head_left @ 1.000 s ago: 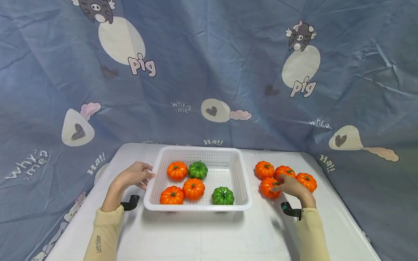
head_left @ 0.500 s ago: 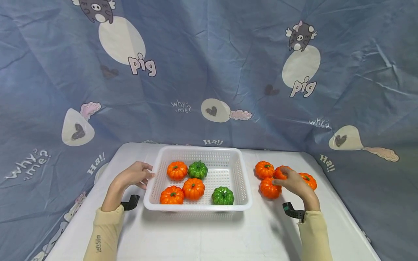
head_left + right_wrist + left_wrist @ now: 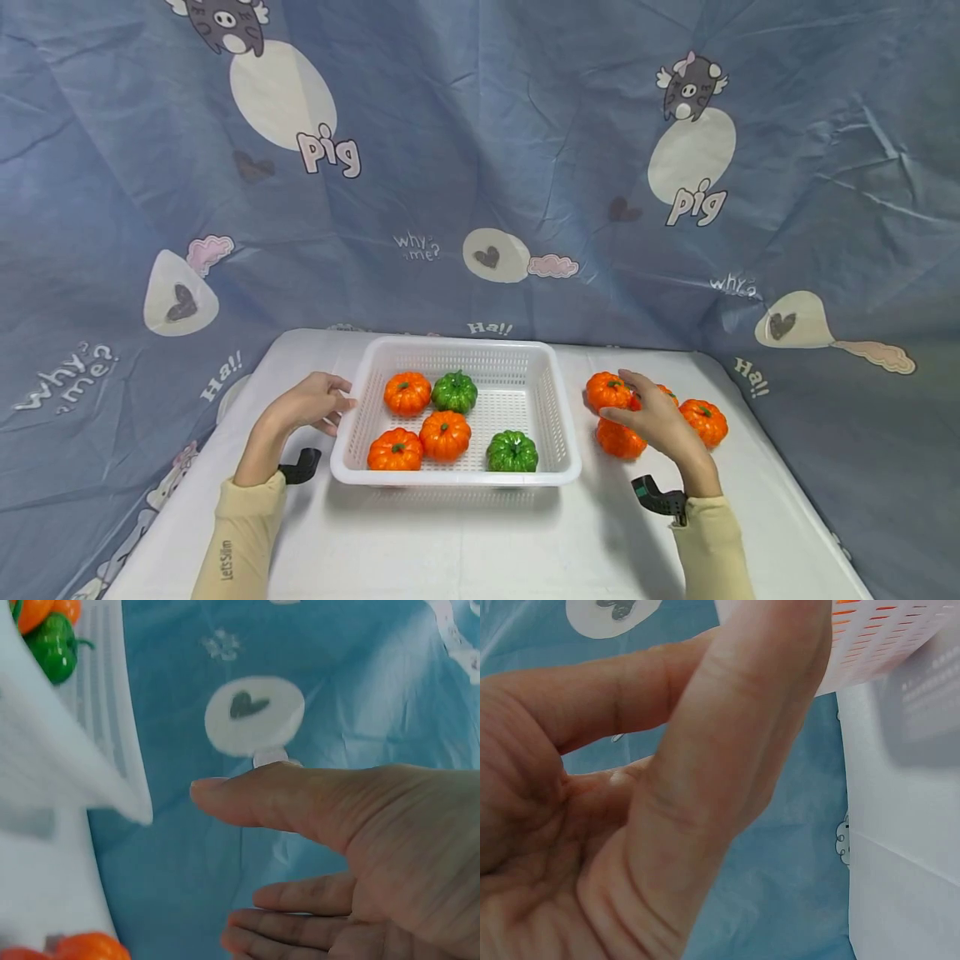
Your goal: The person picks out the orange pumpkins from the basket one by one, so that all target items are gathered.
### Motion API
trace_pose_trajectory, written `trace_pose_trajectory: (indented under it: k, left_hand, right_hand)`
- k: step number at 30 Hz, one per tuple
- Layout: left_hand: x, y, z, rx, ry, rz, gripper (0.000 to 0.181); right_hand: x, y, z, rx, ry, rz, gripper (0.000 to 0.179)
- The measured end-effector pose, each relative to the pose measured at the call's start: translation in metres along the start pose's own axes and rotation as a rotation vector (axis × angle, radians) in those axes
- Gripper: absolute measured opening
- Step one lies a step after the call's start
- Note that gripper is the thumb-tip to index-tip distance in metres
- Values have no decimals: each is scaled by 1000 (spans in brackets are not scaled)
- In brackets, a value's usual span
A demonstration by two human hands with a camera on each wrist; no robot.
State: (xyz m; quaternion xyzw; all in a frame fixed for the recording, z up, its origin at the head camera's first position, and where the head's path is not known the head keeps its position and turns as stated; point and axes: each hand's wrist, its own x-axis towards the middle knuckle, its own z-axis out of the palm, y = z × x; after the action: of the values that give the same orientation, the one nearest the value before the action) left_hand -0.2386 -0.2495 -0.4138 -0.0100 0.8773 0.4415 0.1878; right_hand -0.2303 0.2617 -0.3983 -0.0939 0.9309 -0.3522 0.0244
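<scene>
A white perforated plastic basket (image 3: 457, 478) stands mid-table with three small orange pumpkins (image 3: 445, 435) and two green pumpkins (image 3: 512, 452) inside. My left hand (image 3: 311, 402) is at the basket's left side, fingers loosely bent and fingertips right at the rim; its fingers overlap the basket wall (image 3: 870, 645) in the left wrist view. To the basket's right, my right hand (image 3: 660, 419) hovers over a group of several orange pumpkins (image 3: 621, 439), partly hiding some of them. Its thumb and fingers are spread apart, with nothing between them in the right wrist view.
One orange pumpkin (image 3: 703, 422) lies right of my right hand. A white cloth (image 3: 480, 550) covers the table. Behind and at both sides hangs a blue sheet (image 3: 585, 167) with pig prints. Each wrist wears a black strap, such as the right strap (image 3: 660, 497).
My right hand has shifted over the pumpkins, first up and to the right, then left toward the back-left pumpkin, its fingers spreading. The left hand and basket stay put.
</scene>
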Motion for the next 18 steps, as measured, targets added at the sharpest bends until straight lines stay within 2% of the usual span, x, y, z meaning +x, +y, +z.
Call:
trace_pose_trajectory:
  k: [4, 8, 15, 18]
  left_hand:
    - [0, -1, 1, -3, 6, -6, 54]
    - [-1, -2, 1, -6, 7, -10, 53]
    - [1, -2, 1, -1, 9, 2, 54]
    - [2, -2, 1, -1, 11, 1, 54]
  right_hand:
    - [-2, -12, 10, -10, 7, -64, 78]
    - [-3, -25, 19, -5, -1, -79, 76]
    - [3, -42, 40, 144, -99, -88, 76]
    - [9, -48, 50, 172, -137, -113, 75]
